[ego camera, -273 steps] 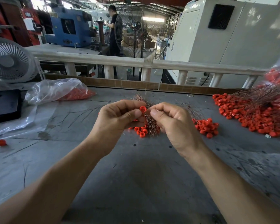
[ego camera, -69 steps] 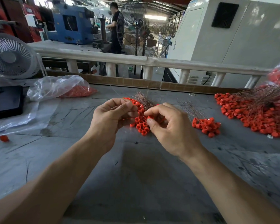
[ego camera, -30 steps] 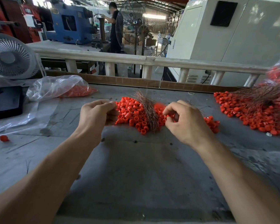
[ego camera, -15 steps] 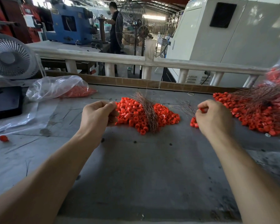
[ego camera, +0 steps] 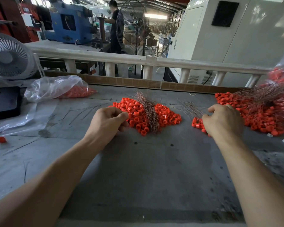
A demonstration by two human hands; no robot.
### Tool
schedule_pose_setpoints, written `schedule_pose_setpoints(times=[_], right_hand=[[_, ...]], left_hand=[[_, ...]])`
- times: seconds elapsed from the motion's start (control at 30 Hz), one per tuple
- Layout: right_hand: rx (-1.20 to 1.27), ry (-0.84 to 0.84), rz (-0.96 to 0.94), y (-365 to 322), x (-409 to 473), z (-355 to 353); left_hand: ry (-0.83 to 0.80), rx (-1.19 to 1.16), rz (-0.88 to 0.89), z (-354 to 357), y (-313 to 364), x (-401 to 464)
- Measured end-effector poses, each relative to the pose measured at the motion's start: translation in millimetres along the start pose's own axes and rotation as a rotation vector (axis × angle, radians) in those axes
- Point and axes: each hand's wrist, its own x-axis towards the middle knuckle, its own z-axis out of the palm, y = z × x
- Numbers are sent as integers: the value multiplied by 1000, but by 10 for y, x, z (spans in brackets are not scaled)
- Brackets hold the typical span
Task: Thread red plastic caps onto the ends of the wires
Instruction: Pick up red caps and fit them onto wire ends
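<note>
Head view: hands among red caps; no legible writing.

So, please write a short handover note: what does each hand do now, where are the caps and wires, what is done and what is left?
Left hand: fingers curled beside the centre cap pile; whether it pinches a wire is unclear.
Right hand: resting on the small cap group; its grip is hidden.
Loose wire bundle lies across the centre pile.
Done: capped wires heap at far right.
Left: cap the remaining wires; spare caps in bag.
</note>
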Motion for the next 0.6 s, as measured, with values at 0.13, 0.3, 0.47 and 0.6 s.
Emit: schedule_pose_setpoints(times=[0.13, 0.3, 0.47, 0.6], right_hand=[[236, -108, -153, -211, -115, -7], [359, -345, -350, -497, -370, 62], [311, -294, -362, -593, -444, 188], [298, -247, -354, -640, -460, 262]], left_hand=[[-25, 90, 72, 17, 2, -29], [-28, 250, 178, 58, 22, -73], [-125, 442, 277, 158, 60, -146], [-145, 532, 269, 219, 66, -164]])
